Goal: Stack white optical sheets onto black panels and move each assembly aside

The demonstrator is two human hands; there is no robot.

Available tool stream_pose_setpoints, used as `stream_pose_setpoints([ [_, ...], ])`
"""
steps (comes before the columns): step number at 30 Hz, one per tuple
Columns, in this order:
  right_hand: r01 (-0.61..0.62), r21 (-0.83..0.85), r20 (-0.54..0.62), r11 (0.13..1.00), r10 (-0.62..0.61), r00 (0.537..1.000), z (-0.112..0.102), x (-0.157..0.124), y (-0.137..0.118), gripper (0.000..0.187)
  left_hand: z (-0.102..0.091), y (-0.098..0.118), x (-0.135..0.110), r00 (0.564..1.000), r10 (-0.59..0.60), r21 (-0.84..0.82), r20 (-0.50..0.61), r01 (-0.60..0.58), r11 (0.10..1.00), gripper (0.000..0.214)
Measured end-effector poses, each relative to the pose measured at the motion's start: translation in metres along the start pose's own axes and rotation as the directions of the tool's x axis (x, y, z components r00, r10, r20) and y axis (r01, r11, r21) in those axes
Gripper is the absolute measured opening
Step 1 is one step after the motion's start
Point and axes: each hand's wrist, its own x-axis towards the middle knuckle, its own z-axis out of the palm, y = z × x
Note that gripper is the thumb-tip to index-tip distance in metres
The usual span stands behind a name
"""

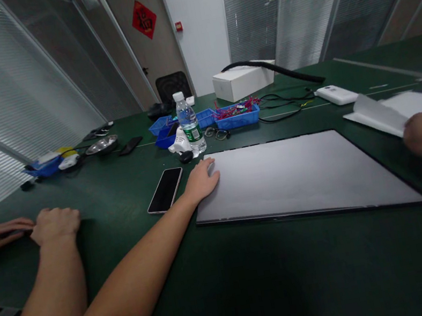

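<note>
Grey board (299,175): R hand (201,180) flat on corner, grip released; L hand (55,223) clenched.

- The bench (257,280) has a dark green, matt top with a faint grain, like painted or laminated wood.
- The flat panel (299,175) under the right hand (201,181) is smooth grey with a soft satin sheen and a thin dark edge (glass or plastic, cannot tell which).
- The phone (165,190) shows a glossy black glass face in a pale metallic-looking rim.
- The water bottle (190,123) is clear, shiny plastic with a white cap and a printed wrap label.
- The trays (237,119) are bright blue moulded plastic.
- The bowl (101,145) looks like polished metal.
- The sheet (379,115) at the right is thin white paper, matt.
- The box (242,81) is matt white card.
</note>
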Motion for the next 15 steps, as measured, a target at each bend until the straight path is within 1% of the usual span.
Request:
stream_pose_setpoints([
  [2,0.025,-0.014,0.005,1.0,-0.024,1.0,-0.018,-0.022,-0.02,0.041,-0.001,0.0,0.0,1.0,0.008,0.013,0.006,-0.008,1.0,0.058],
  [3,0.057,-0.009,0.01,0.998,-0.057,0.998,-0.026,-0.035,-0.031,0.044,-0.002,0.0,0.0,1.0,0.013,0.021,0.013,-0.013,1.0,0.058],
  [4,0.116,0.0,-0.002,0.993,-0.116,0.993,-0.032,-0.049,-0.043,0.046,-0.003,0.001,0.0,1.0,0.016,0.029,0.023,-0.016,0.999,0.058],
  [5,0.195,0.005,-0.019,0.981,-0.194,0.981,-0.037,-0.065,-0.056,0.047,-0.004,0.002,-0.001,0.999,0.017,0.036,0.037,-0.019,0.999,0.058],
  [6,0.297,-0.003,-0.053,0.955,-0.297,0.954,-0.041,-0.081,-0.069,0.046,-0.005,0.003,-0.001,0.999,0.018,0.044,0.052,-0.02,0.999,0.057],
  [7,0.395,-0.023,-0.091,0.918,-0.396,0.914,-0.044,-0.098,-0.081,0.045,-0.006,0.004,-0.002,0.998,0.015,0.052,0.066,-0.019,0.998,0.056],
  [8,0.492,-0.04,-0.113,0.87,-0.493,0.862,-0.045,-0.116,-0.092,0.043,-0.007,0.005,-0.002,0.997,0.011,0.06,0.077,-0.016,0.998,0.056],
  [9,0.588,-0.049,-0.135,0.807,-0.589,0.797,-0.046,-0.132,-0.102,0.039,-0.008,0.005,-0.002,0.997,0.008,0.066,0.083,-0.013,0.998,0.055],
  [10,0.68,-0.051,-0.168,0.732,-0.677,0.717,-0.046,-0.148,-0.111,0.036,-0.008,0.005,-0.002,0.996,0.007,0.068,0.084,-0.013,0.998,0.054],
  [11,0.761,-0.05,-0.214,0.647,-0.751,0.625,-0.045,-0.163,-0.119,0.034,-0.007,0.005,-0.002,0.997,0.009,0.066,0.08,-0.014,0.998,0.054],
  [12,0.826,-0.052,-0.276,0.561,-0.803,0.528,-0.043,-0.175,-0.126,0.033,-0.006,0.004,-0.002,0.997,0.012,0.06,0.071,-0.017,0.998,0.053],
  [13,0.873,-0.059,-0.351,0.484,-0.829,0.436,-0.041,-0.184,-0.131,0.032,-0.005,0.003,-0.001,0.998,0.017,0.051,0.063,-0.02,0.999,0.052],
  [14,0.904,-0.072,-0.427,0.422,-0.832,0.355,-0.038,-0.191,-0.135,0.033,-0.004,0.002,-0.001,0.998,0.021,0.042,0.054,-0.024,0.999,0.052],
  [15,0.922,-0.084,-0.493,0.377,-0.82,0.29,-0.036,-0.196,-0.139,0.033,-0.003,0.001,-0.001,0.998,0.025,0.035,0.049,-0.027,0.999,0.053],
])
